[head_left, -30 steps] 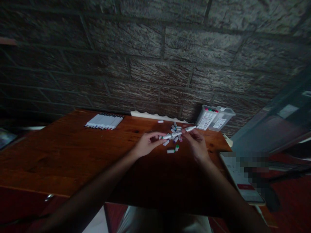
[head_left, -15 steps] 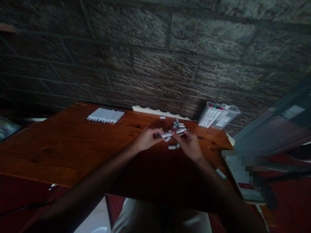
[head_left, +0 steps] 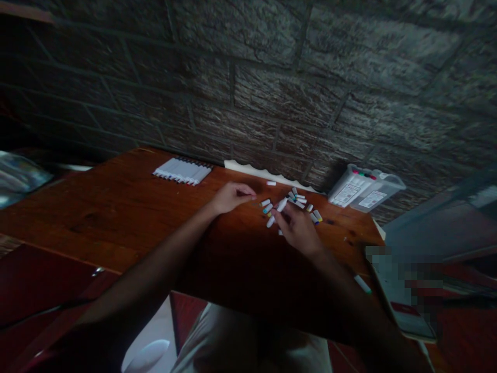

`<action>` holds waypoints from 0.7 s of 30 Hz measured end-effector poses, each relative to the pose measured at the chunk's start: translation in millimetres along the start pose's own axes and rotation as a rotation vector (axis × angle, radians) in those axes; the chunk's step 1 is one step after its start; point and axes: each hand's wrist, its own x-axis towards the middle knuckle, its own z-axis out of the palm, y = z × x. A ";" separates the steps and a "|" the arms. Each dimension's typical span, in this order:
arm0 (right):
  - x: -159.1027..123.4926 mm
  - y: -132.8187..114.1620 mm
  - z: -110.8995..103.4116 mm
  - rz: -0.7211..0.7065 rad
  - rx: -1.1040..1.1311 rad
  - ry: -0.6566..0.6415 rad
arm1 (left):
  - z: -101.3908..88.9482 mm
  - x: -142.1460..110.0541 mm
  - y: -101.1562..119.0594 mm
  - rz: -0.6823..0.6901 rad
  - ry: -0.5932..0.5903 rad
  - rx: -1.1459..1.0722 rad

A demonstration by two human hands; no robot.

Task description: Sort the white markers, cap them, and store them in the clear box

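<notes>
My right hand (head_left: 297, 228) is closed around a white marker (head_left: 282, 205), which slants between thumb and fingers over a scatter of short marker caps (head_left: 300, 199). Part of the marker is covered by the fingers. To the left, my left hand (head_left: 233, 198) hovers above the table, apart from the marker. Its fingers are loosely curved, a gap shows between thumb and index finger, and nothing is visible in it. Closest to its fingertips is a cap (head_left: 264, 202) lying on the wood. Some caps near the right hand are partly hidden.
A row of white markers (head_left: 182, 171) lies at the back left of the wooden table (head_left: 116, 217). Clear plastic cases (head_left: 347, 189) stand at the back right, one with markers inside. A green-ended piece (head_left: 362, 284) and a partly blurred device (head_left: 411, 311) lie at right.
My left hand has let go of the marker and moved left, while my right hand keeps it, now tilted more steeply. The camera view has shifted slightly, and more caps show.
</notes>
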 end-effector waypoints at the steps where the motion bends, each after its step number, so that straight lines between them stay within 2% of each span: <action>1: 1.2 -1.3 0.7 0.002 -0.015 -0.005 | -2.1 0.8 -1.7 -0.004 0.030 0.012; 6: -0.2 3.0 4.2 0.030 0.081 0.036 | -3.3 1.5 -4.5 -0.014 0.077 0.004; 11: -10.6 17.4 0.8 0.145 0.277 0.184 | 1.9 -1.2 3.9 0.005 0.006 0.012; 16: -12.8 22.8 -10.7 0.315 0.608 0.352 | 12.2 -4.2 8.5 0.055 -0.086 -0.002; 21: -10.7 18.6 -8.6 0.279 0.570 0.370 | 25.1 -8.9 13.2 0.095 -0.183 0.009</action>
